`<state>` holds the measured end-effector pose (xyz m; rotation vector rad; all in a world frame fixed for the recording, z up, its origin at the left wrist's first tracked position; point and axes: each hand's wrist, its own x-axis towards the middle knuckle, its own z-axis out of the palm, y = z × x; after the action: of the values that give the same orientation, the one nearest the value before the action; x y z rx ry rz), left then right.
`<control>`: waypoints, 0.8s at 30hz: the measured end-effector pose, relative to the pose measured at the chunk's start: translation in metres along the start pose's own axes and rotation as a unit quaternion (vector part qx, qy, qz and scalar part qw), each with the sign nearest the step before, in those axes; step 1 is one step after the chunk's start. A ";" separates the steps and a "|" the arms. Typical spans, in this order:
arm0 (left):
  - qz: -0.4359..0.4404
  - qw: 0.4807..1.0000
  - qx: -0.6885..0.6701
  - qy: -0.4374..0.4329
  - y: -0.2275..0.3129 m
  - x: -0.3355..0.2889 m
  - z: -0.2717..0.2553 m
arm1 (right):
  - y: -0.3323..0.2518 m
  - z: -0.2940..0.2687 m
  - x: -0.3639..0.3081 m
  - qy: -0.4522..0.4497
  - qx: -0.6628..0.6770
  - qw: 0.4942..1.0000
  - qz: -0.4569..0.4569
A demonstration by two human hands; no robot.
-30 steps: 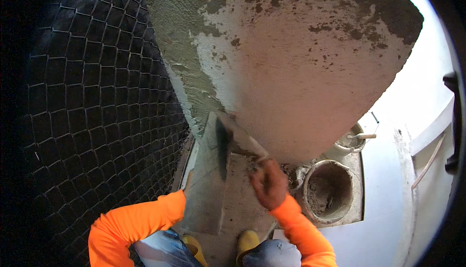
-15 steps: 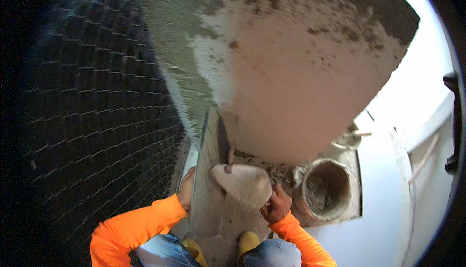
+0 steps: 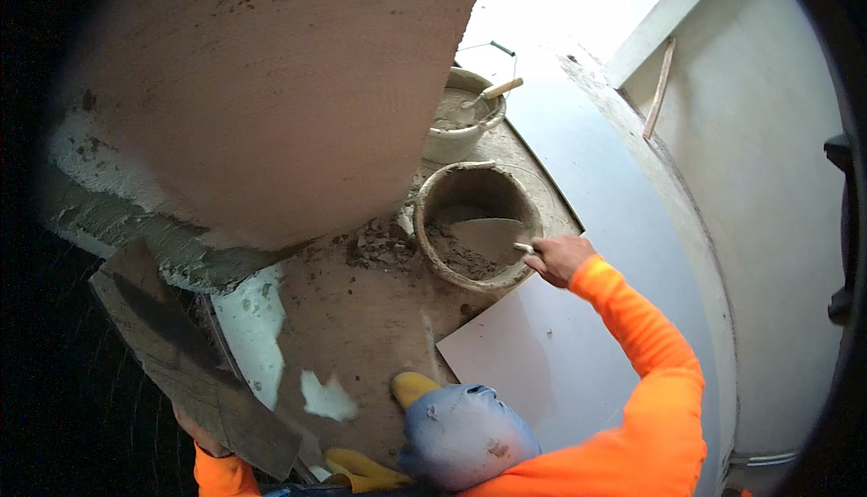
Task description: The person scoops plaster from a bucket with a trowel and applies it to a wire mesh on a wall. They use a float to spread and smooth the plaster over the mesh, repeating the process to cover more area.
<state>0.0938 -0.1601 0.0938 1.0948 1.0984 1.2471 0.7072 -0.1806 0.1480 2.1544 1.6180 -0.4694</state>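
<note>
Evidently partway: wet mortar (image 3: 215, 264) edges the wall (image 3: 298, 108), its face mostly bare; right hand (image 3: 564, 259) grasps trowel (image 3: 490, 238) in bucket (image 3: 479, 190), left hand (image 3: 200, 432) by board (image 3: 194, 343), fingers hidden, can't tell.

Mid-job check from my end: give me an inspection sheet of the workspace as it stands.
Surface: brown floor, stained, with pale patches.
Job's things: trowel, blade inside the near bucket; tilted board at left.
Clutter: grey-brown lumps beside the near bucket; rear bucket with a wooden-handled tool.
Hands: right hand grips the trowel's handle; left hand at the board, fingers hidden.
Cables: nothing seen.
Surroundings: partly coated wall; grey sheet; wooden stick at right.
</note>
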 end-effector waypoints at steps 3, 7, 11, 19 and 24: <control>0.032 0.999 0.033 0.018 0.005 -0.001 0.004 | -0.007 -0.006 0.042 -0.082 0.010 0.996 -0.036; 0.113 0.982 0.133 0.069 0.020 -0.015 -0.013 | -0.001 -0.032 0.077 -0.096 -0.136 0.985 -0.039; 0.227 0.933 0.260 0.099 0.035 -0.029 -0.039 | 0.007 -0.036 0.083 -0.051 -0.179 0.982 0.027; 0.359 0.800 0.429 0.219 0.049 -0.025 -0.047 | 0.004 0.015 0.072 -0.032 -0.068 0.991 -0.114; 0.287 0.926 0.086 0.230 0.074 -0.030 -0.023 | 0.038 0.024 0.038 0.026 0.122 0.988 -0.087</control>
<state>0.0596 -0.1884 0.1638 1.3547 1.2998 1.9742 0.7539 -0.1711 0.1128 2.2223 1.8738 -0.7018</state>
